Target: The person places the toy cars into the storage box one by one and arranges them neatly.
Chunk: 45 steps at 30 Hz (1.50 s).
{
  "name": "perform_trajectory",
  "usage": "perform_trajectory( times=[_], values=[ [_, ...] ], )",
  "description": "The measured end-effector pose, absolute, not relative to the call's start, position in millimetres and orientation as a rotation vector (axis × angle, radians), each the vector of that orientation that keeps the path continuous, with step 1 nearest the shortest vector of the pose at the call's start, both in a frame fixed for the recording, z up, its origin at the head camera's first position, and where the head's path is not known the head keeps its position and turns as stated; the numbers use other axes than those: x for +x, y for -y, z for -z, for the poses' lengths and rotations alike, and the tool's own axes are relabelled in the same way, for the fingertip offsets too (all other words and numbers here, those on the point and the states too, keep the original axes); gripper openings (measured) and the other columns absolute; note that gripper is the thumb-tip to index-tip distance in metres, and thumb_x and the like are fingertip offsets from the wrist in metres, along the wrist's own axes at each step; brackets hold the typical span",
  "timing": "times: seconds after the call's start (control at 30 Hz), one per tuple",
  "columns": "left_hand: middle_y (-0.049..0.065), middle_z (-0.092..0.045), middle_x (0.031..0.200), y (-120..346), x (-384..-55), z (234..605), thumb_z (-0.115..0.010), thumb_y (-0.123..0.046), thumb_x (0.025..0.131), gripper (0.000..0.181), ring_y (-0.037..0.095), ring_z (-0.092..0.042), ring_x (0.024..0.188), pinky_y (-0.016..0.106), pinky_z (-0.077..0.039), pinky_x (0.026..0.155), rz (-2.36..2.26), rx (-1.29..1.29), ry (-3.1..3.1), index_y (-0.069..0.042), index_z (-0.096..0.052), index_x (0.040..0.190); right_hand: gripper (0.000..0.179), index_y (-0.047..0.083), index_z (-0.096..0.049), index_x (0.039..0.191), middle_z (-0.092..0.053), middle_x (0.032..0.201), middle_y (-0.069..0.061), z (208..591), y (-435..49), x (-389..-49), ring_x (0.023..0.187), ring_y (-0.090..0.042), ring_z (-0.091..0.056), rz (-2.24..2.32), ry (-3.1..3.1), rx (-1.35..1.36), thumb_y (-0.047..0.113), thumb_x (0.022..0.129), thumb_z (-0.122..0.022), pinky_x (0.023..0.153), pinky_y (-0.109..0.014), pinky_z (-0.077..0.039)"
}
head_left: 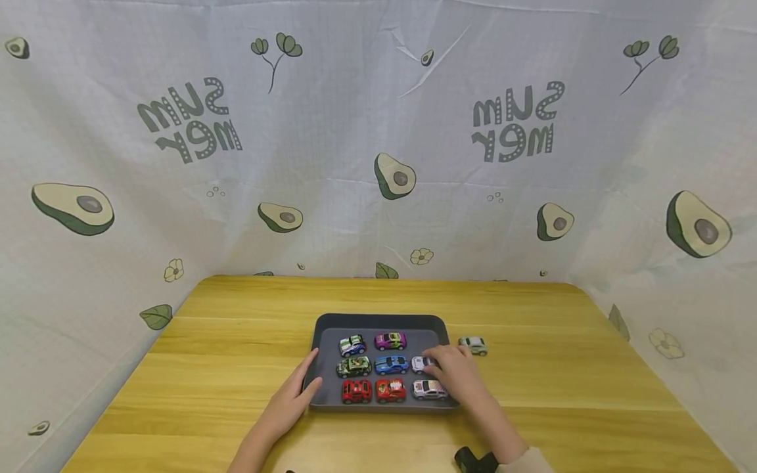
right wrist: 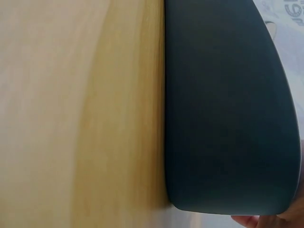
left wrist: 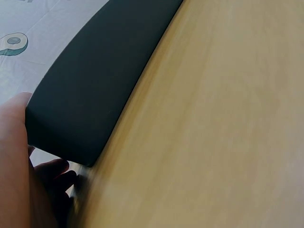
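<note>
A dark grey tray lies on the wooden table with several small toy cars in rows. My left hand holds the tray's left rim, its thumb reaching over the inside. In the left wrist view that hand is at the corner of the tray wall. My right hand reaches over the right rim and pinches a small white toy car in the middle row; its fingers partly cover the car. Just nearer me sits a white-and-red toy car. The right wrist view shows mostly tray wall.
A pale green toy car stands on the table right of the tray, beyond my right hand. Blue, purple and red toy cars are among those inside. A black object shows under my right wrist. Printed cloth hangs behind the table.
</note>
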<state>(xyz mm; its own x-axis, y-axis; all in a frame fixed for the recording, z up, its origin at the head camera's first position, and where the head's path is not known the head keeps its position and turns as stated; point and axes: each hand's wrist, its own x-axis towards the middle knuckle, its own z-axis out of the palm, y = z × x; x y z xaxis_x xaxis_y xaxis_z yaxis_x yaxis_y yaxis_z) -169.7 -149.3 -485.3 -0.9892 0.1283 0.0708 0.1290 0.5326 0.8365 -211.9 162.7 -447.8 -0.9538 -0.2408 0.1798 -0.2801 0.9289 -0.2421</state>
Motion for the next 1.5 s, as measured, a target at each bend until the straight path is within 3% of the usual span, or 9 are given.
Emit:
perform_trajectory(
  times=[0.6,0.97,1.5],
  values=[
    [0.009,-0.029,0.148,149,-172,482,-0.045,-0.042,0.093,0.058,0.032,-0.027,0.136,0.054,-0.026,0.108,1.49,-0.238,2.758,-0.023,-0.025,0.144,0.03,0.013,-0.066,0.106,-0.067,0.107,-0.005,430,-173,-209,0.104,-0.027,-0.06,-0.429,2.816,0.4,0.022,0.077,-0.07,0.091,-0.05,-0.039],
    [0.009,-0.03,0.148,150,-171,487,-0.046,-0.042,0.092,0.058,0.032,-0.029,0.135,0.054,-0.027,0.107,1.474,-0.239,2.739,-0.024,-0.027,0.144,0.031,0.009,-0.065,0.108,-0.065,0.11,-0.013,423,-197,-211,0.104,-0.034,-0.058,-0.48,2.755,0.288,0.019,0.079,-0.068,0.092,-0.058,-0.037],
    [0.007,-0.03,0.148,149,-170,486,-0.047,-0.043,0.092,0.058,0.03,-0.029,0.136,0.053,-0.026,0.108,1.493,-0.204,2.752,-0.026,-0.028,0.143,0.04,0.004,-0.055,0.121,-0.055,0.124,-0.021,440,-232,-224,0.114,-0.04,-0.05,-0.552,2.819,0.108,0.02,0.085,-0.062,0.096,-0.063,-0.029]
  ],
)
